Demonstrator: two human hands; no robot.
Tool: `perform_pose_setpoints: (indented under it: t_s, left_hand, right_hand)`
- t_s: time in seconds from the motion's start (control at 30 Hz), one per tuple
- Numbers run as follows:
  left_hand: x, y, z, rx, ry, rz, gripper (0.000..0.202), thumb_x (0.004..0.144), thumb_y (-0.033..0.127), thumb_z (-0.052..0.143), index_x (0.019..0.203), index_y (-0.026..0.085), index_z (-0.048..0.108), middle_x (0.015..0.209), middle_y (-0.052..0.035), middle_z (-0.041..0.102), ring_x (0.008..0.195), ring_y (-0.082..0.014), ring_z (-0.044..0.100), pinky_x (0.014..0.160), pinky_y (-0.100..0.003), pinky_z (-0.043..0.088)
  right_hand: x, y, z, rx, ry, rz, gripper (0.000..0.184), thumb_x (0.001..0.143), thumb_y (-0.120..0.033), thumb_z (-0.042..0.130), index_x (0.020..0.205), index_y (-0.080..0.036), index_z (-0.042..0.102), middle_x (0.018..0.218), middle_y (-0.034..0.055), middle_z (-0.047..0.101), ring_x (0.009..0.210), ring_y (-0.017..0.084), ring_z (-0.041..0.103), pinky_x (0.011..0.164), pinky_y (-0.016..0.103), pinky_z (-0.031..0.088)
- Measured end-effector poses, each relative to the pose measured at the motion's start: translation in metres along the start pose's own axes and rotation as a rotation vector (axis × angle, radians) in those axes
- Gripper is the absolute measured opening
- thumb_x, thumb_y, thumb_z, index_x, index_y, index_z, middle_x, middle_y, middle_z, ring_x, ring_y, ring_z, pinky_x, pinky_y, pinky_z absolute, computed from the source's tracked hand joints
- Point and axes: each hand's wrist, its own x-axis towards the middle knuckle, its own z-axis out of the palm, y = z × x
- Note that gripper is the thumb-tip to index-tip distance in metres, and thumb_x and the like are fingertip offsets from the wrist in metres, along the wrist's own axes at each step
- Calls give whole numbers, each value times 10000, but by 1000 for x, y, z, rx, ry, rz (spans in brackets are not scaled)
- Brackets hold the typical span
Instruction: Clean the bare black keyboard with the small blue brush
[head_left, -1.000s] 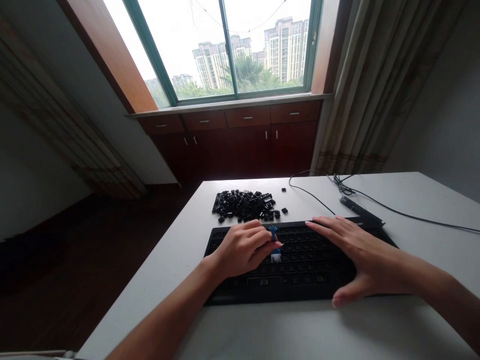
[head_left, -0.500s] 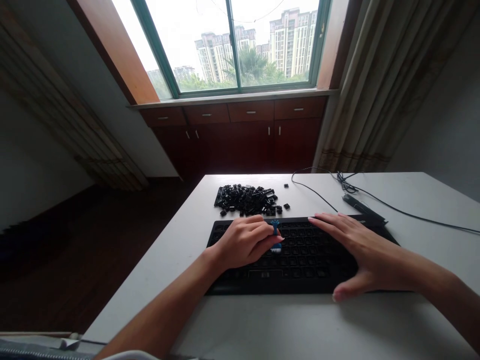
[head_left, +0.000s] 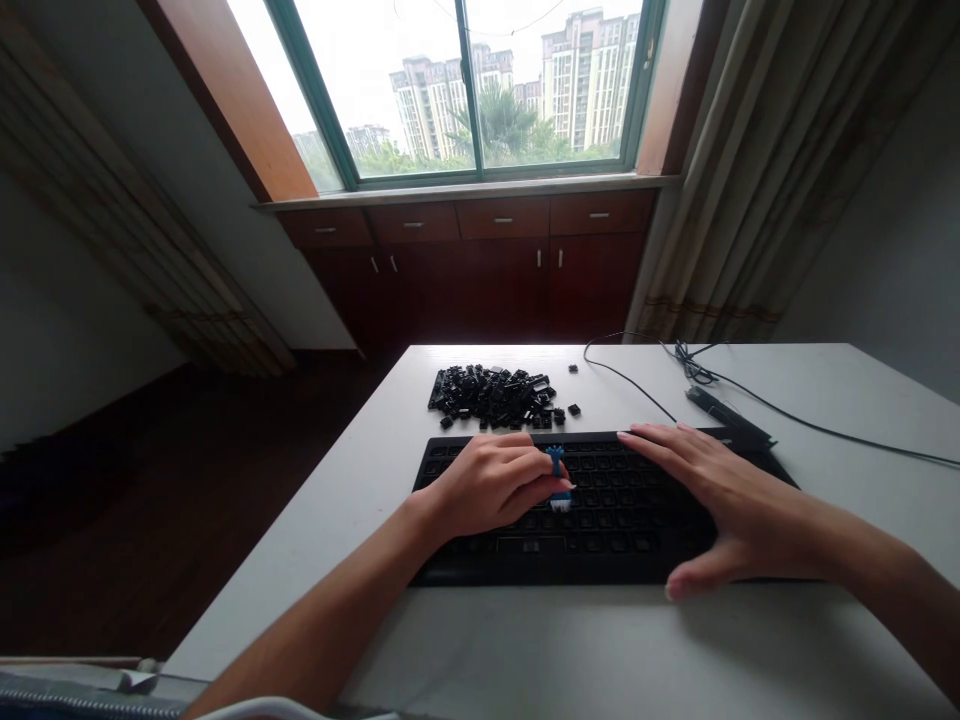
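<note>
A black keyboard [head_left: 525, 573] with its keycaps off lies across the white table. My left hand [head_left: 499, 482] is closed around a small blue brush [head_left: 556, 458]; its white bristles point down onto the key area, near the keyboard's middle. Fingers stretched and thumb spread, my right hand [head_left: 705, 500] rests over the keyboard's right part, fingertips at the back edge and thumb by the front edge. Both hands hide some of the key area.
Behind the keyboard lies a heap of black keycaps [head_left: 495, 395], with a few loose ones to its right. A long black piece [head_left: 727, 415] lies behind my right hand. A black cable [head_left: 795, 405] runs over the white table [head_left: 862, 385] to the right.
My left hand has shifted the brush slightly to the right over the keyboard. The right hand stays in the same place.
</note>
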Motion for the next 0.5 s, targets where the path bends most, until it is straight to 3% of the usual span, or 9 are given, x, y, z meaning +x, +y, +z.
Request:
perform_pose_setpoints:
  t_s: [0.23,0.5]
  left_hand:
    - [-1,-2,1,17,68,3,48,968,161,624,921,156,630,805,-35,737,668,-128,611,604,-260,518]
    - [-1,-2,1,36,21,11,100,987,192,610,892,163,622,806,-30,731,663,-120,590,575,-253,492]
  right_hand:
    - [1,0,0,2,3,-1,1279,624,-808,771,1657,-387,144,1684,122,288,1506,469,313,1191,688,314]
    - [0,0,-1,2,3,1,1279,630,-802,774,1658,-383,137,1686,131,283,1516,466,295,1195,687,304]
